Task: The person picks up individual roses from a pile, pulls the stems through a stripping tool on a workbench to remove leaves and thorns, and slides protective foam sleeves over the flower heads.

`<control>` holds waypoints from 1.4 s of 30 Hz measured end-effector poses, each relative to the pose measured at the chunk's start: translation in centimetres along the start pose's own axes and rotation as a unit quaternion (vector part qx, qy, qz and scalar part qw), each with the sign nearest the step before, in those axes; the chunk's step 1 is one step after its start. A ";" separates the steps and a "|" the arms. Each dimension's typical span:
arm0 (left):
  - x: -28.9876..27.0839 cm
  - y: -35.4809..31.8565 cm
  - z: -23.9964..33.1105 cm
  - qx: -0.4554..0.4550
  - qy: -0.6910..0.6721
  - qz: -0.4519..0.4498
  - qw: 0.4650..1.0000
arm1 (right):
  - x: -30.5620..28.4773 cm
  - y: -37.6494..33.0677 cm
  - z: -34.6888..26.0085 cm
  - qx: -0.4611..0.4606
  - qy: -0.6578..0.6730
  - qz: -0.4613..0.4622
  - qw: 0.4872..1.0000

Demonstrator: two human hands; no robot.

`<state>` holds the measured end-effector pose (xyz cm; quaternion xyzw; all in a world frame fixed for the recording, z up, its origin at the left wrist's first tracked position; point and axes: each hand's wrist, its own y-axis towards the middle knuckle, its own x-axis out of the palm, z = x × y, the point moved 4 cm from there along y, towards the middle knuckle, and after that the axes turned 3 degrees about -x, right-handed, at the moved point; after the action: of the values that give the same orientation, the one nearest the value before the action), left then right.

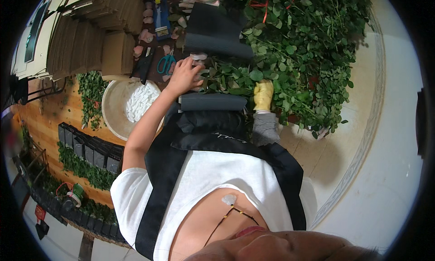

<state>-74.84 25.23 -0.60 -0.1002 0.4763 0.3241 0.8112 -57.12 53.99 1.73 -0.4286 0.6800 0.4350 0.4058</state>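
Note:
A bundle of leafy rose stems (231,76) lies across a dark corrugated sheet (218,44), whose edges rise on the far and near sides. At the bundle's left end, my bare left hand (183,75) rests with fingers apart over pale pink rose heads (198,57), which it partly hides. My right hand (263,95), in a yellow glove with a striped sleeve, is closed around the stems near the sheet's right end; leaves cover its fingertips. Teal-handled scissors (166,64) lie just left of my left hand.
A large heap of leafy stems (312,57) fills the right side. Stacked cardboard (72,43) stands at the far left. Below it is a round tub (108,109) of small white pieces (141,102). A blue tool (161,18) and loose petals (146,36) lie on the table.

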 end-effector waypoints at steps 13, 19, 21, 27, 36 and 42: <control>0.3 0.8 0.4 0.110 0.064 -0.088 0.988 | -7.2 1.3 -1.9 0.016 0.065 0.096 0.993; 0.6 0.7 0.2 0.066 0.027 -0.082 0.994 | -16.3 4.0 -4.1 -0.040 -0.055 0.141 0.988; 0.3 0.7 0.4 0.076 0.024 -0.078 0.994 | -17.2 3.7 -3.3 -0.014 -0.043 0.160 0.986; -2.0 1.5 1.6 0.048 -0.058 -0.051 0.996 | -18.7 3.0 -3.3 0.002 -0.016 0.165 0.986; -13.1 4.2 8.2 -0.068 -0.466 -0.108 0.875 | -19.1 4.1 -1.7 -0.055 -0.042 0.142 0.987; -10.2 3.6 9.0 -0.169 -0.584 -0.076 0.790 | -19.9 7.3 -2.0 0.032 -0.136 0.292 0.946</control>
<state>-74.11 27.81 13.21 -0.0629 -0.1601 0.3338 0.9268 -58.29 58.51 22.51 -0.1354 0.7272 0.5666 0.3630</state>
